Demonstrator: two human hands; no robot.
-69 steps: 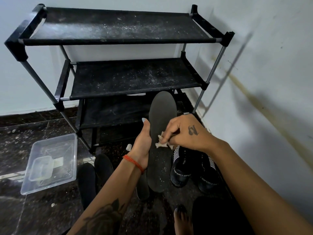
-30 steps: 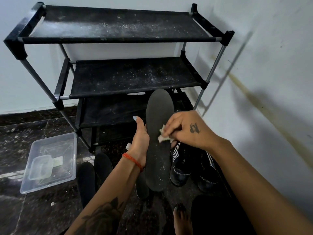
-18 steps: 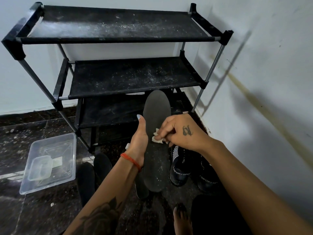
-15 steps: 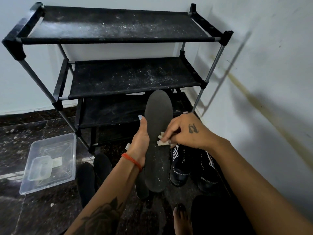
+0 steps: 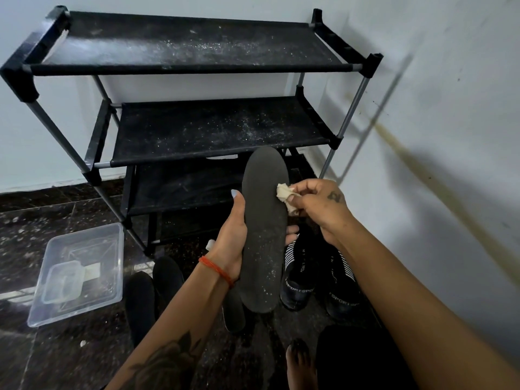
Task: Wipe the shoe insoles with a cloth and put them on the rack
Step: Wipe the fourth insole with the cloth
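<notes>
Since half a second ago the right hand point(image 5: 319, 205) has drawn the cloth point(image 5: 286, 196) off the middle of the insole point(image 5: 264, 229) to its right edge, near the toe end; the wad now only just meets that edge. That hand's fingers are bunched, pinching the crumpled pale cloth. The left hand point(image 5: 232, 240) grips the insole at mid-length, thumb along the left edge, fingertips showing past the right edge, holding it up with the toe toward the rack point(image 5: 197, 130). White specks dot the insole's lower half. All the rack's visible shelves are dusty and bare. On the floor point(image 5: 70, 356), more dark insoles point(image 5: 157, 288) lie left of the forearm, a pair of black shoes point(image 5: 318, 280) stands below the right hand, and a clear tub point(image 5: 112, 277) sits to the left.
</notes>
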